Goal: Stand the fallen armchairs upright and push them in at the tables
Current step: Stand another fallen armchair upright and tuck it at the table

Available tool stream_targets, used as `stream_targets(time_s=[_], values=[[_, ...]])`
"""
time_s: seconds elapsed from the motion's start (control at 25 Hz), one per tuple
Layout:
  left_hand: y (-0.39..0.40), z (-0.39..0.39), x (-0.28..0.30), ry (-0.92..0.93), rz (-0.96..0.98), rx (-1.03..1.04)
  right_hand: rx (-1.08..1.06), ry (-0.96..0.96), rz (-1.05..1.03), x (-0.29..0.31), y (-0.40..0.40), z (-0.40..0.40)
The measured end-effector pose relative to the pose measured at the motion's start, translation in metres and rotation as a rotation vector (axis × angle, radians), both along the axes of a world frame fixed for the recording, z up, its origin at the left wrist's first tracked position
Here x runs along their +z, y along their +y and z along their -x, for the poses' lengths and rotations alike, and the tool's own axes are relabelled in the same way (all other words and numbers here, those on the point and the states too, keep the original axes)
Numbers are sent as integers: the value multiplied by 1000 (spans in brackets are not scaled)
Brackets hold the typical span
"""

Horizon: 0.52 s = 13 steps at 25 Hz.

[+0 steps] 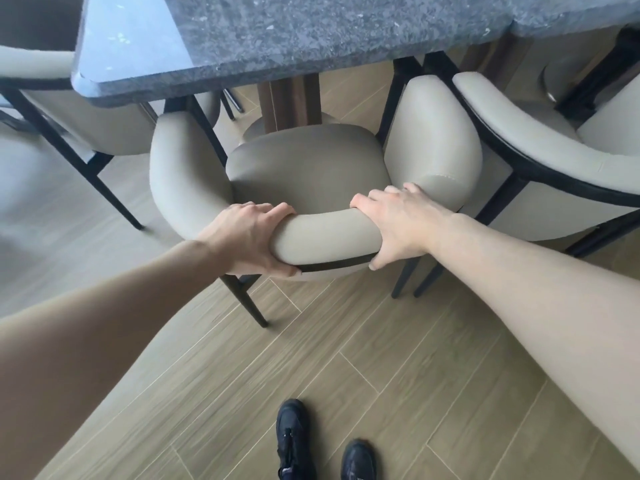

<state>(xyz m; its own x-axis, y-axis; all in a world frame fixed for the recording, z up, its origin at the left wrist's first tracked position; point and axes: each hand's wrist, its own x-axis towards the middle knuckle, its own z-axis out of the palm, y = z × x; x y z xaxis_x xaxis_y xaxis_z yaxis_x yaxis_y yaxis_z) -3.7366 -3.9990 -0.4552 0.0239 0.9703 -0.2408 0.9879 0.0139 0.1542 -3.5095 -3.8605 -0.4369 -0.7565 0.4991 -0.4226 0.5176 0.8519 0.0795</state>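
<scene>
Gripping the curved backrest with both hands now: one beige armchair point(304, 174) stands upright at the speckled grey table point(294, 39), its seat partly under the tabletop edge. Left hand point(247, 239) clamps the padded back, fingers curled over the top, thumb tucked underneath by the dark trim. Right hand point(398, 226) mirrors it on the other side, fingers wrapped over the roll, thumb pressing the underside. Count the seating: three armchairs in sight, the held one in the middle, a second armchair point(540, 147) just beside it on the right, a third armchair point(86, 123) at the left table side. Two dark shoes point(292, 441) stand on the wood-look floor point(433, 375) below.
</scene>
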Motion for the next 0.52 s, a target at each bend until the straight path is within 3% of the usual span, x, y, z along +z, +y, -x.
stream_targets(time_s=[0.24,0.52], values=[[19,-7,13,158,119,-12,-42,-51,27,10,-6,9],[9,-12,9,144,108,78,3,93,20,-1,1,-6]])
